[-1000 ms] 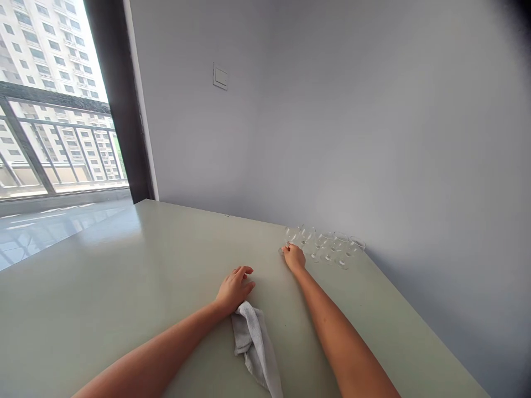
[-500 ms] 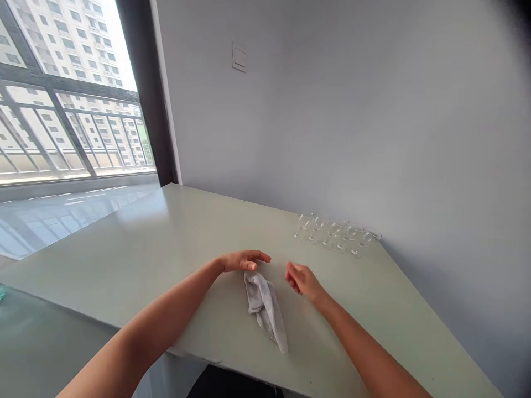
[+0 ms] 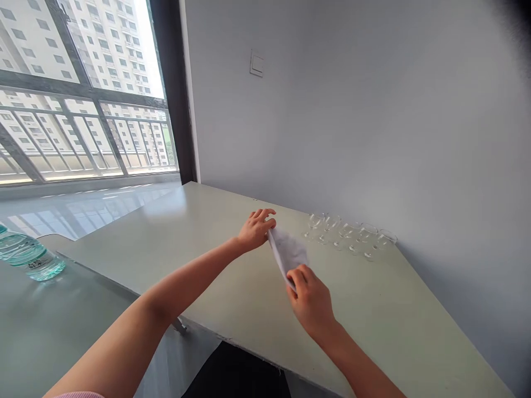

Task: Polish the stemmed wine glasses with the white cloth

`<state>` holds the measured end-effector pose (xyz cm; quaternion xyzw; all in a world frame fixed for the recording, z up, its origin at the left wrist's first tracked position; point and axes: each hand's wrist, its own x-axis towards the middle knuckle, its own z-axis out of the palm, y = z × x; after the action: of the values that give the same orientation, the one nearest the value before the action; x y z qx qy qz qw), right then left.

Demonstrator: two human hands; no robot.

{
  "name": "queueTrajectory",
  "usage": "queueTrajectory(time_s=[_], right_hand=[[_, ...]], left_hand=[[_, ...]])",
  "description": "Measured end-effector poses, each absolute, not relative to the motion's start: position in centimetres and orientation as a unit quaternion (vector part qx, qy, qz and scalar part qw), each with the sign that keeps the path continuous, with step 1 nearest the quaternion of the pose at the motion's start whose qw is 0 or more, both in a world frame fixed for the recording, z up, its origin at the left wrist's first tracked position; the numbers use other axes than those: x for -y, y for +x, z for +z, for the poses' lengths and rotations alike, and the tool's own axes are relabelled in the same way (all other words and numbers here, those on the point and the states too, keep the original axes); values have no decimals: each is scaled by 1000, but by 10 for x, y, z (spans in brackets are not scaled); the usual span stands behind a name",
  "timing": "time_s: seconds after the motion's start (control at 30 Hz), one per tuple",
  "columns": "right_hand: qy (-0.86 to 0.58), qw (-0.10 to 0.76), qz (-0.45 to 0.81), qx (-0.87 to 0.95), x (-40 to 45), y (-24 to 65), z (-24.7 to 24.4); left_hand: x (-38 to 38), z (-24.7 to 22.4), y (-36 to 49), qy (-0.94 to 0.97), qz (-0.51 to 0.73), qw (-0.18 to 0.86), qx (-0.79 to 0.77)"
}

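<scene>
A pale grey-white cloth is stretched between my two hands above the table. My left hand pinches its far upper corner between thumb and fingers, the other fingers curled loosely. At the near lower end, my right hand is closed on the cloth, thumb beneath and knuckles up. Behind the cloth, to the right, several clear stemmed glasses stand close together in rows, apart from both hands.
The pale table runs to the wall at the back and right. On a lower glass-like surface at the left stands a large clear blue-green water bottle. A window is beyond, and a light switch is on the wall.
The cloth lay crumpled on the table with both hands near it; now both hands hold it up, stretched. The view has turned left, bringing the bottle into sight.
</scene>
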<state>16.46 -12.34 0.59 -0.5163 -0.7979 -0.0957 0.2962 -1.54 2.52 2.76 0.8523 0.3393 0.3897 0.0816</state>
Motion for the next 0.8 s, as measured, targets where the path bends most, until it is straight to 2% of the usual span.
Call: queueTrajectory(time_s=[0.1, 0.23, 0.3, 0.47, 0.6, 0.8], right_hand=[[-447, 280, -18, 849, 128, 149, 13], [-492, 271, 46, 826, 118, 161, -2], [-524, 276, 65, 803, 108, 175, -16], [-570, 319, 89, 752, 91, 202, -48], [-592, 331, 105, 727, 89, 215, -55], [-617, 311, 131, 711, 88, 222, -55]], left_hand=[[-27, 27, -35, 844, 346, 69, -404], [9, 0, -46, 791, 357, 83, -490], [40, -21, -39, 802, 357, 124, -462], [88, -63, -4, 875, 216, 199, -386], [58, -72, 18, 873, 179, 180, -416], [-46, -77, 27, 874, 142, 150, -439]])
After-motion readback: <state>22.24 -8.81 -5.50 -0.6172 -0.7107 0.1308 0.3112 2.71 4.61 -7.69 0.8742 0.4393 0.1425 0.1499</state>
